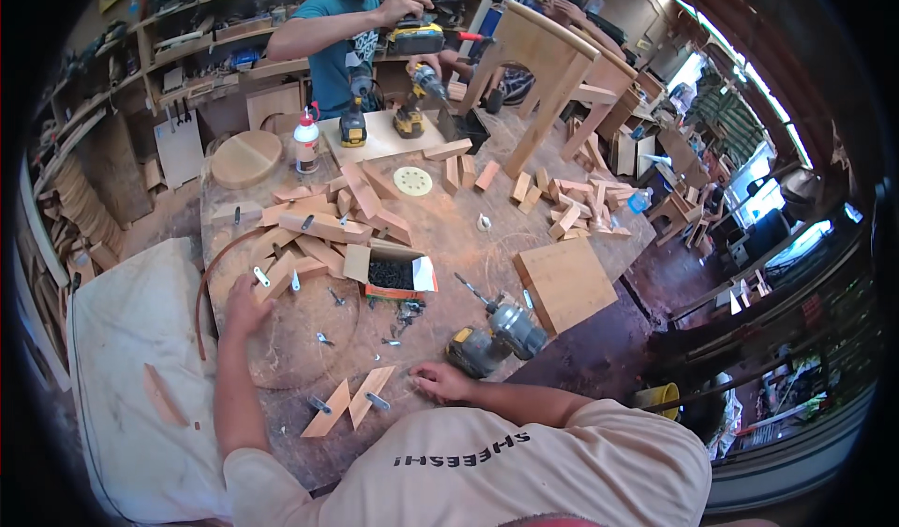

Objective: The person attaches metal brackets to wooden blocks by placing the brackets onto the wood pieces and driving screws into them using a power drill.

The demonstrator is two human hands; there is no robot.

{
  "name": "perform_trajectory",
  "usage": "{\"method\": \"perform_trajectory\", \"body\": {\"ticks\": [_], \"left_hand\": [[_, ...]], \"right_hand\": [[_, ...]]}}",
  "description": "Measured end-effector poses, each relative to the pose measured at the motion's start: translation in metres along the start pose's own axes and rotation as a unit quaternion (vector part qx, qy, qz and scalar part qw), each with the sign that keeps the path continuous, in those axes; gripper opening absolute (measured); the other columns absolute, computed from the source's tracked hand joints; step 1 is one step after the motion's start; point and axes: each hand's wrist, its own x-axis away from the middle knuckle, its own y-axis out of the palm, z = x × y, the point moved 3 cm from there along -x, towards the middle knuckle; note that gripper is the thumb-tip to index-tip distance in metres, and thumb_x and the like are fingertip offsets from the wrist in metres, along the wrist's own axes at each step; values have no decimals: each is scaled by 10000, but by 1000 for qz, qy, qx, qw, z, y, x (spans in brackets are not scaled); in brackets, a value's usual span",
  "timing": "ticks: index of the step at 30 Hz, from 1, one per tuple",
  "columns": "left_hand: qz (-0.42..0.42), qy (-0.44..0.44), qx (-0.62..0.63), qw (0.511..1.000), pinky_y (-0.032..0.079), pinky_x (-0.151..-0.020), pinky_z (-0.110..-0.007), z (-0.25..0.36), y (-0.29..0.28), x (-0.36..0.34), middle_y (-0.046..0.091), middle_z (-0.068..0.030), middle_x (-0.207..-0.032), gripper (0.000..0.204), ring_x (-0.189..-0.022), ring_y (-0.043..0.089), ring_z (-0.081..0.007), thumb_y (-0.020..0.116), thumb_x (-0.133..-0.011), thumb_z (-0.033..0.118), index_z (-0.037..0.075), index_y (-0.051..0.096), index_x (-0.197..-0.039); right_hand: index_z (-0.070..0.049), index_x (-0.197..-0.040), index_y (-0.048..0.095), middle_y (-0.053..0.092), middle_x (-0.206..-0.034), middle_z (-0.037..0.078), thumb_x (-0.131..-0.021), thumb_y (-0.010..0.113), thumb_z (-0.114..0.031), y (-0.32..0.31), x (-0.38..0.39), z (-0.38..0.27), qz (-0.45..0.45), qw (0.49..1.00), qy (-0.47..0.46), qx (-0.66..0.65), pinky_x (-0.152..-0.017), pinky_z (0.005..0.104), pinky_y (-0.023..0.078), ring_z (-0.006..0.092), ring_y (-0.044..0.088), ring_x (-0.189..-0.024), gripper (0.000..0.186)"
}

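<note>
My left hand (247, 304) is closed around the near end of a short wooden block (274, 279), which has a small metal bracket (260, 276) on it, at the edge of a pile of cut blocks (323, 227). Low over the table, my right hand (444, 382) has its fingers curled together; whatever they hold, if anything, is too small to make out. Just beyond it a cordless drill (513, 330) lies on its side. Two angled wooden pieces (372, 396) with brackets lie in front of me. An opened carton (398, 272) of dark screws stands beyond them.
Across the worktable (449, 237), a person in a teal shirt (330, 82) holds a drill (417, 33) by a wooden stool frame (552, 78). Two more drills, a glue bottle (306, 143) and a round board (246, 159) stand there. A square board (566, 285) lies right.
</note>
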Motion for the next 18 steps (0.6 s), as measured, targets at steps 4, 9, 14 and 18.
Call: {"method": "perform_trajectory", "body": {"ticks": [4, 9, 14, 18], "left_hand": [[42, -101, 171, 979, 479, -905, -424, -39, 9, -12, 640, -209, -1162, 461, -1048, 615, -383, 708, -844, 318, 44, 572, -1189], [139, -124, 155, 970, 493, -789, -457, -19, 14, -4, 682, -204, -982, 425, -903, 644, -417, 632, -912, 388, 30, 579, -1136], [177, -169, 71, 967, 480, -743, -487, -3, 14, 8, 665, -235, -965, 425, -885, 635, -433, 610, -923, 428, 20, 586, -1040], [186, -145, 47, 971, 465, -732, -511, -18, 18, 5, 658, -236, -922, 408, -873, 627, -448, 576, -946, 430, 27, 584, -1009]], "right_hand": [[-64, -1270, 503, 553, -665, 26, -998, 542, -218, 2, 1, -9, -8, 1000, 1, 10, -398, 274, 386, 98, 479, -451, 315], [-67, -1276, 517, 563, -684, 24, -1000, 530, -197, -1, 1, -5, -4, 1000, 12, -5, -426, 256, 394, 83, 474, -468, 306], [-69, -1277, 514, 559, -682, 21, -998, 533, -201, -1, 0, -2, 7, 1000, 19, -6, -423, 252, 390, 81, 473, -470, 309], [-77, -1233, 517, 548, -656, 17, -1003, 537, -221, 1, -2, 3, 10, 1000, 3, -13, -394, 265, 380, 86, 463, -452, 272]]}}
